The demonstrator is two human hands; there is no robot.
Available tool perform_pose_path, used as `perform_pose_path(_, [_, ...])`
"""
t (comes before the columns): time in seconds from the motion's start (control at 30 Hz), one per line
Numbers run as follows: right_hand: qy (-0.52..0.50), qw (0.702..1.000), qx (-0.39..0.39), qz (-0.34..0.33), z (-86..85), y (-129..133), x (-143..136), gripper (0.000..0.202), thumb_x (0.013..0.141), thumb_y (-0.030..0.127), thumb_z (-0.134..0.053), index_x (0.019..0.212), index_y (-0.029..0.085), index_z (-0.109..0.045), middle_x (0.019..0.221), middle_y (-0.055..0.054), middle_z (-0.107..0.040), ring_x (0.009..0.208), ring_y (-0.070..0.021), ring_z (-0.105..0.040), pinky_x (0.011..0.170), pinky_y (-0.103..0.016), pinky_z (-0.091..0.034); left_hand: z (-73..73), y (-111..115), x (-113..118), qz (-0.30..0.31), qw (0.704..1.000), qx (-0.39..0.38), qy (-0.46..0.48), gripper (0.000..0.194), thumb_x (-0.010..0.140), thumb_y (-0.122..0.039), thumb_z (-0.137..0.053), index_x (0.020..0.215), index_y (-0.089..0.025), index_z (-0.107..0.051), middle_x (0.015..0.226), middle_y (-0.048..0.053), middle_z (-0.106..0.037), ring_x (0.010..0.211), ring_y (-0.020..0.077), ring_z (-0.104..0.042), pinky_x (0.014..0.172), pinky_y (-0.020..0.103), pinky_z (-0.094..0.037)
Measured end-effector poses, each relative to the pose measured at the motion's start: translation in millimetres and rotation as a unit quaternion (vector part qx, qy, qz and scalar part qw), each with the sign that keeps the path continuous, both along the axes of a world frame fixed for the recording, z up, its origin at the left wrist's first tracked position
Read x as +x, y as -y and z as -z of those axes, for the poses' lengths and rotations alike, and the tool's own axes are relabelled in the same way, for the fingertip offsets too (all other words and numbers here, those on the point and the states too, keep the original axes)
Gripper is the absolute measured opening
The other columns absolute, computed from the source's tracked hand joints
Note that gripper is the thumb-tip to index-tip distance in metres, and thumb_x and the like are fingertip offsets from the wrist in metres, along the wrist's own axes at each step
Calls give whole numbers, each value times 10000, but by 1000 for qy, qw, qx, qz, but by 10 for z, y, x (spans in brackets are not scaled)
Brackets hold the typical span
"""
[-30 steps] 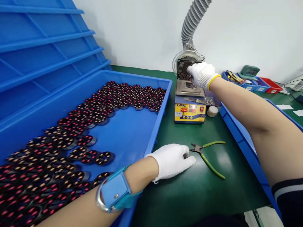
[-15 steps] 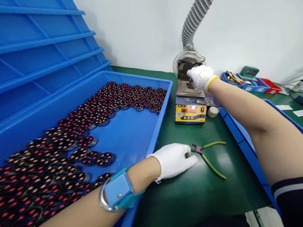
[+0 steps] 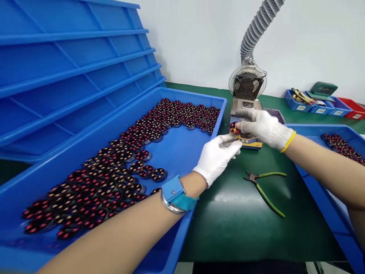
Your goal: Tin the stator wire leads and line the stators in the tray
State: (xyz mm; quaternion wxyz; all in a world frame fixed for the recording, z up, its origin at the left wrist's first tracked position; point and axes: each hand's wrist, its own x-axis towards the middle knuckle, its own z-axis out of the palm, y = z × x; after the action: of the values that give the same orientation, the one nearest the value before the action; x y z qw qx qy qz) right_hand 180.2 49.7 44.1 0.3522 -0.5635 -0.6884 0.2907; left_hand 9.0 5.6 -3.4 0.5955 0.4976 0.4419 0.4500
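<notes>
My right hand (image 3: 262,127), in a white glove with a yellow cuff edge, pinches a small round black part with red spots (image 3: 234,128) between thumb and fingers. Just below that part is my white-gloved left hand (image 3: 218,154), its thumb and forefinger apart; whether its fingertips touch the part I cannot tell. Behind both hands stands a solder pot (image 3: 238,105) with a metal top and a yellow-and-blue front, partly covered by my hands. Green-handled cutting pliers (image 3: 268,194) lie spread on the green table (image 3: 228,228), nearer me.
To the left, a large blue tray (image 3: 182,152) holds many similar round parts (image 3: 114,171), beside stacked blue trays (image 3: 71,68). Another blue tray (image 3: 308,131) with parts is at right. A fan (image 3: 247,87) and grey duct (image 3: 259,26) rise behind the pot. Small bins (image 3: 319,110) stand back right.
My right hand has come back from over the solder pot, now holding the round part in front of it. My left hand has lifted off the table beside the pliers to meet it. The view has shifted left.
</notes>
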Motion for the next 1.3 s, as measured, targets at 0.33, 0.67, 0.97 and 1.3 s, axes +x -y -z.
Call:
perform_pose_path(0.33, [-31, 994, -107, 7, -36, -8, 58, 158, 784, 255, -657, 921, 208, -719, 701, -23, -698, 616, -164, -655, 593, -281, -568, -50, -5, -7, 31, 999, -29, -24, 313, 736, -354, -709, 930, -118, -639, 795, 47, -699, 635, 123, -643, 639, 272, -515])
perform_pose_path(0.67, [284, 939, 85, 177, -318, -961, 301, 265, 807, 289, -555, 980, 135, -682, 1010, -86, -678, 956, -218, -628, 881, -390, -495, -35, -10, -11, 119, 989, -40, -83, 329, 752, -425, -693, 862, -123, -626, 782, 54, -673, 641, 149, -626, 624, 290, -479])
perform_pose_path(0.97, [337, 917, 60, 203, -157, -1153, 218, 273, 798, 233, -609, 1043, 126, -663, 1047, -112, -656, 1029, -321, -631, 891, -465, -496, -16, -7, -17, 149, 983, -37, -105, 322, 785, -436, -656, 871, -129, -611, 802, 46, -663, 664, 145, -616, 647, 292, -478])
perform_pose_path(1.3, [316, 922, 65, 212, -169, -1162, 204, 251, 782, 220, -626, 1007, 120, -677, 1055, -131, -651, 1038, -332, -620, 897, -479, -486, -6, -10, -24, 158, 980, -31, -117, 316, 796, -443, -645, 836, -133, -598, 797, 42, -652, 660, 143, -604, 652, 300, -471])
